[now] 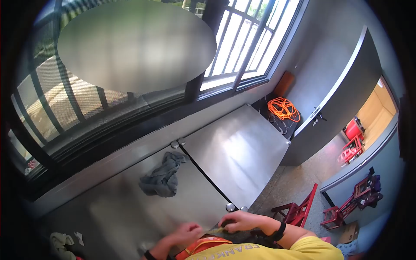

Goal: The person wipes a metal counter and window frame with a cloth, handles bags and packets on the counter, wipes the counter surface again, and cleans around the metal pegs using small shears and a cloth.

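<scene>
At the near table edge, close to my body, my left hand is slightly blurred, its fingers curled together. Just to its right, my right hand is closed around a small dark object, mostly covered by the fingers. A thin yellowish strip shows between the two hands; whether the left fingers grip its end is hard to see. Red-orange fabric lies below the hands, against my yellow shirt. Farther in on the table, a crumpled grey cloth rests.
Two grey tabletops meet along a dark gap, with round metal caps at corners. An orange cable coil lies at the far end. Barred windows line the wall. Right: a dark door, red chair. A pale cloth lies lower left.
</scene>
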`<state>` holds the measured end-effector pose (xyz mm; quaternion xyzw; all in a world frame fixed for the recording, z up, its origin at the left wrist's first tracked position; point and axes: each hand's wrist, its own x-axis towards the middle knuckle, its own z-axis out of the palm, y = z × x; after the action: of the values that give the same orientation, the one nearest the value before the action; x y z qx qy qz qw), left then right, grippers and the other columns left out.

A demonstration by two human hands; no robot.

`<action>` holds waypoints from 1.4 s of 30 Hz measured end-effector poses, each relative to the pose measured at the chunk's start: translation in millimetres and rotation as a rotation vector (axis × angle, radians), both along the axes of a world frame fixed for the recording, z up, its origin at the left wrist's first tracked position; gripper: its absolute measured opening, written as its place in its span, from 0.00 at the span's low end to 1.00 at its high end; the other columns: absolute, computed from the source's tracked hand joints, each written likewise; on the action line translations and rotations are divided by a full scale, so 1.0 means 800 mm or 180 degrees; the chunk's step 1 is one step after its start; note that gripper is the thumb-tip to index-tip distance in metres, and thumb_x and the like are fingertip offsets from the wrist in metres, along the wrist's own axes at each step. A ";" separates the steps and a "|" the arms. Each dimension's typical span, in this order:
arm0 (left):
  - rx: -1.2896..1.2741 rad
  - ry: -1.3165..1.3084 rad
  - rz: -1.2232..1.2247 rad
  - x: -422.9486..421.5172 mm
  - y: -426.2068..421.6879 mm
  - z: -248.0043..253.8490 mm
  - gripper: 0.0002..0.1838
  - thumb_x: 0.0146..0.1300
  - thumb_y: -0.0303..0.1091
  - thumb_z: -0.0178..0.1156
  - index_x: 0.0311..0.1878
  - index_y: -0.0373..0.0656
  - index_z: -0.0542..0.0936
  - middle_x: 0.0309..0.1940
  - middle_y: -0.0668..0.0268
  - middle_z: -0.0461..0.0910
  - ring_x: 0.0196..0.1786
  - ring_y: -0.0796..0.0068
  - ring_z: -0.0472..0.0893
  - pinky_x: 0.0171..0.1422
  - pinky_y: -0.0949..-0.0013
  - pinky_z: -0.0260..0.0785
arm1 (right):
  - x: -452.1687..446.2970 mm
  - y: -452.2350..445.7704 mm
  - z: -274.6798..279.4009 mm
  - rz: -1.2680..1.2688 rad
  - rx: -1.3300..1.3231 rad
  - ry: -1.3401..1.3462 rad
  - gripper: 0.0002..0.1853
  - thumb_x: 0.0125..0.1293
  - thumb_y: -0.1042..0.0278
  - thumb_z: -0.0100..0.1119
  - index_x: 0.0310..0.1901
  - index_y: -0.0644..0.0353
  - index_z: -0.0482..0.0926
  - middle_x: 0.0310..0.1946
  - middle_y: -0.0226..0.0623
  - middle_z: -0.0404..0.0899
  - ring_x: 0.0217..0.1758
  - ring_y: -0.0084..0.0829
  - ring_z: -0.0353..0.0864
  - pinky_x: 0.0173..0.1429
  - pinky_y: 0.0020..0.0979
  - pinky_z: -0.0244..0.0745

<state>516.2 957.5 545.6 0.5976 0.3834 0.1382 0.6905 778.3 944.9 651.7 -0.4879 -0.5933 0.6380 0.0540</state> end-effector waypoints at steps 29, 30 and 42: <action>0.2495 0.1590 0.2388 0.024 0.351 -0.076 0.29 0.58 0.45 0.62 0.58 0.36 0.72 0.53 0.50 0.69 0.57 0.48 0.68 0.60 0.49 0.62 | -0.065 0.275 -0.110 -0.2175 0.0896 0.0069 0.18 0.61 0.75 0.56 0.54 0.60 0.76 0.34 0.28 0.78 0.35 0.19 0.74 0.44 0.23 0.72; 0.2536 0.1823 0.1901 0.026 0.345 -0.070 0.35 0.55 0.46 0.64 0.62 0.36 0.69 0.59 0.50 0.67 0.63 0.49 0.65 0.64 0.48 0.59 | -0.065 0.280 -0.111 -0.2184 0.0849 0.0090 0.18 0.61 0.75 0.56 0.54 0.60 0.76 0.34 0.28 0.78 0.35 0.19 0.74 0.44 0.23 0.72; 0.2101 0.1909 0.1719 0.019 0.318 -0.075 0.20 0.60 0.36 0.60 0.55 0.43 0.74 0.52 0.51 0.73 0.53 0.51 0.75 0.54 0.58 0.69 | -0.087 0.327 -0.142 -0.1079 0.2910 -0.0691 0.16 0.61 0.78 0.56 0.52 0.61 0.77 0.42 0.45 0.82 0.44 0.35 0.83 0.47 0.29 0.77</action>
<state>531.6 1211.5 485.7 0.6766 0.6408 0.2477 0.2650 708.7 1206.1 537.8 -0.5675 -0.7268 0.2405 0.3032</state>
